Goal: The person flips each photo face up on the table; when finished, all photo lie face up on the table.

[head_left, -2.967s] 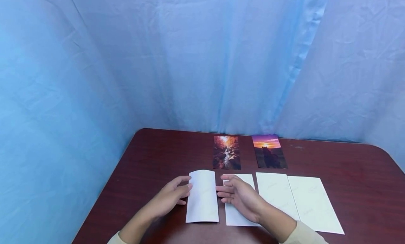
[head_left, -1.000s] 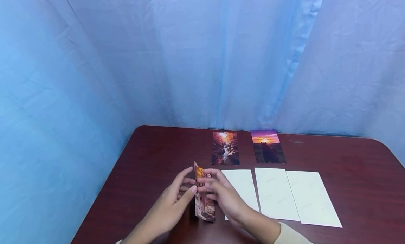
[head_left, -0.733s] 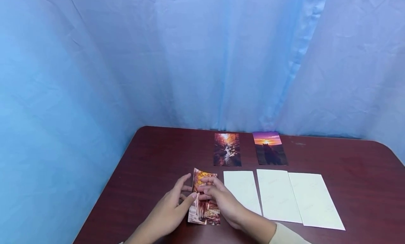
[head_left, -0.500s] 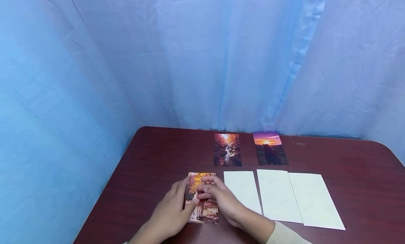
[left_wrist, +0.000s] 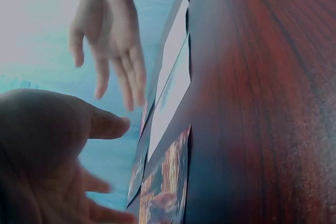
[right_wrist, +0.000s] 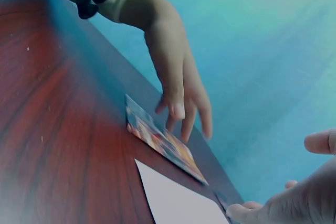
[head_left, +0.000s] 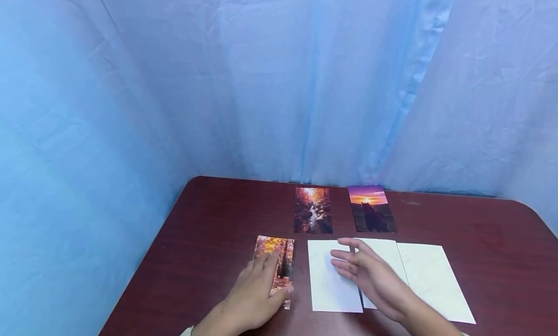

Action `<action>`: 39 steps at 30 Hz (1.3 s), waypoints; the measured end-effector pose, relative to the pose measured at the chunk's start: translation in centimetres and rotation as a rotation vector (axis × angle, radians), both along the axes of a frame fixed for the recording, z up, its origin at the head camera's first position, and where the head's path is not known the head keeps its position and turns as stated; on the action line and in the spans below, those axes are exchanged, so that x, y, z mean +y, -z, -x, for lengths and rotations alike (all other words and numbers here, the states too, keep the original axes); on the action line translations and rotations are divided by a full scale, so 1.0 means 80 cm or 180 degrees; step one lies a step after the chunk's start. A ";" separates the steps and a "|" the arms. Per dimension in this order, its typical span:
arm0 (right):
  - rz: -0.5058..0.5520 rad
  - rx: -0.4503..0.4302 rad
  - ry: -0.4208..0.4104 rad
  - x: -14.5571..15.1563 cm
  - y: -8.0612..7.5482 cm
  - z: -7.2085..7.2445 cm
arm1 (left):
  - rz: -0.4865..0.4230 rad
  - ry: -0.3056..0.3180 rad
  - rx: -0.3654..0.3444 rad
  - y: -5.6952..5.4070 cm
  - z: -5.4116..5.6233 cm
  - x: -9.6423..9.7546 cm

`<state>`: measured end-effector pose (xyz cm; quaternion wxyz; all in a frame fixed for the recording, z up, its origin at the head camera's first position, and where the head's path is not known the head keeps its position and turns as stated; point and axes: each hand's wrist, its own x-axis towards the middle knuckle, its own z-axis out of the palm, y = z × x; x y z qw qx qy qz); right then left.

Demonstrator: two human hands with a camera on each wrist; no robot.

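My left hand (head_left: pixel 257 295) lies over a picture card (head_left: pixel 285 261) of orange autumn trees, fingers stretched out across its left half and hiding that part. In the right wrist view, the fingers of the left hand (right_wrist: pixel 170 61) point down close over the card (right_wrist: pixel 163 140), which lies face up on the table. My right hand (head_left: pixel 375 278) hovers with spread fingers over the left and middle cards of a row of white-faced cards; the left white card (head_left: pixel 331 290) is nearest its fingertips. It holds nothing.
Farther back on the dark red table (head_left: pixel 226 205) lie a forest stream picture card (head_left: pixel 313 210) and a sunset horse picture card (head_left: pixel 372 210). The middle white card (head_left: pixel 385 249) and right white card (head_left: pixel 436 282) lie edge to edge. A blue curtain (head_left: pixel 279 84) hangs behind the table.
The leftmost card has been turned from its white back to its picture side and laid down. My right hand has let go of it and moved right, over the white cards.
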<state>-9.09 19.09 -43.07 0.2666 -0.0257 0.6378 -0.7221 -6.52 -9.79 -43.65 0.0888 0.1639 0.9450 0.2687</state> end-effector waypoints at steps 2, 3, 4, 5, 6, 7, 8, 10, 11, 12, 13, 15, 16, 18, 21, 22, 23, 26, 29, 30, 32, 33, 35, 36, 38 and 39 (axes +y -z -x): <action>-0.0037 -0.0055 -0.0028 0.019 0.000 0.000 | -0.0363 -0.0020 -0.0166 -0.003 0.004 0.002; -0.0048 -0.0087 -0.0020 0.027 0.001 0.000 | -0.0614 -0.0029 -0.0324 -0.005 0.006 0.005; -0.0059 -0.0117 -0.0016 0.034 0.001 0.001 | -0.0898 -0.0032 -0.0498 -0.007 0.009 0.008; -0.0065 -0.0143 -0.0007 0.041 0.001 0.001 | -0.1200 -0.0024 -0.0701 -0.009 0.012 0.012; -0.0078 -0.0173 0.0007 0.046 0.001 0.002 | -0.1516 -0.0040 -0.0928 -0.011 0.016 0.017; -0.0085 -0.0209 0.0018 0.050 0.001 0.002 | -0.1829 -0.0082 -0.1161 -0.012 0.020 0.023; -0.0087 -0.0228 0.0013 0.054 0.002 0.002 | -0.2112 -0.0147 -0.1370 -0.013 0.023 0.029; -0.0082 -0.0280 -0.0007 0.059 0.003 0.003 | -0.2548 -0.0271 -0.1671 -0.014 0.031 0.039; -0.0087 -0.0306 -0.0016 0.060 0.004 0.003 | -0.2690 -0.0323 -0.1763 -0.013 0.034 0.044; -0.0090 -0.0330 -0.0027 0.062 0.005 0.003 | -0.2787 -0.0391 -0.1826 -0.012 0.038 0.048; -0.0088 -0.0343 -0.0042 0.062 0.006 0.003 | -0.2844 -0.0459 -0.1874 -0.011 0.041 0.052; -0.0069 -0.0361 -0.0063 0.063 0.007 0.004 | -0.2897 -0.0539 -0.1940 -0.008 0.047 0.058; -0.0056 -0.0367 -0.0070 0.062 0.007 0.004 | -0.2912 -0.0568 -0.1962 -0.007 0.050 0.060; -0.0031 -0.0359 -0.0080 0.061 0.008 0.004 | -0.2898 -0.0623 -0.2009 -0.006 0.055 0.064; 0.0010 -0.0330 -0.0089 0.058 0.009 0.005 | -0.2868 -0.0631 -0.2065 -0.007 0.059 0.067; 0.0012 -0.0319 -0.0083 0.057 0.009 0.006 | -0.2849 -0.0635 -0.2073 -0.007 0.060 0.068; 0.0009 -0.0311 -0.0068 0.056 0.010 0.007 | -0.2833 -0.0634 -0.2078 -0.008 0.060 0.068; 0.0003 -0.0303 0.0013 0.052 0.012 0.010 | -0.2784 -0.0627 -0.2082 -0.011 0.061 0.068; 0.0100 -0.0383 0.0074 0.050 0.016 0.014 | -0.2726 -0.0623 -0.2069 -0.012 0.061 0.068; 0.0166 -0.0431 0.0087 0.049 0.017 0.016 | -0.2700 -0.0610 -0.2061 -0.011 0.061 0.068; 0.0302 -0.0544 0.0102 0.049 0.020 0.018 | -0.2671 -0.0563 -0.2038 -0.011 0.059 0.069; 0.0369 -0.0588 0.0110 0.050 0.020 0.019 | -0.2662 -0.0535 -0.2019 -0.010 0.058 0.069; 0.0464 -0.0643 0.0133 0.050 0.021 0.020 | -0.2652 -0.0476 -0.1986 -0.010 0.056 0.070; 0.0501 -0.0654 0.0131 0.050 0.020 0.020 | -0.2650 -0.0450 -0.1971 -0.009 0.054 0.071; 0.0605 -0.0675 0.0131 0.049 0.018 0.021 | -0.2659 -0.0427 -0.1941 -0.009 0.053 0.071; 0.0678 -0.0694 0.0132 0.049 0.017 0.021 | -0.2652 -0.0426 -0.1930 -0.009 0.052 0.072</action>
